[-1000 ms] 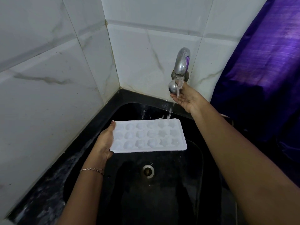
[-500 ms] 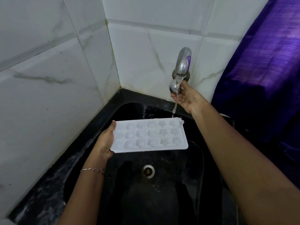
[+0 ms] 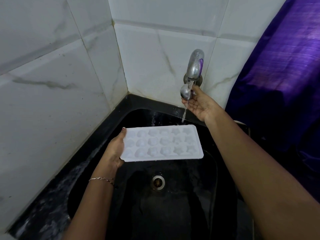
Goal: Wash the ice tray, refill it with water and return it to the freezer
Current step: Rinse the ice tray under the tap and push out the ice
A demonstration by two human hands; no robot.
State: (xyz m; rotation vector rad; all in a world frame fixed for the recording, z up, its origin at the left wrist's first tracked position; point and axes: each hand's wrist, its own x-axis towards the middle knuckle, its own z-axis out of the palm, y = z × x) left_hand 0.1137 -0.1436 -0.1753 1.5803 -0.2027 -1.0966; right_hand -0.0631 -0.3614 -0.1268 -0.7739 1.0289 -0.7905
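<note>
A white ice tray with star-shaped cells is held flat over the black sink. My left hand grips its left end, thumb along the rim. A chrome wall tap runs a thin stream of water that falls by the tray's far right corner. My right hand is at the tap's round knob, fingers and thumb around it, palm turned up.
The sink's drain lies below the tray. White marble tiles wall the left and back sides. A purple cloth hangs at the right. The black counter rim at the left is wet.
The stream from the tap has thinned and steadied. The tray has shifted slightly right under it. My right hand stays on the knob.
</note>
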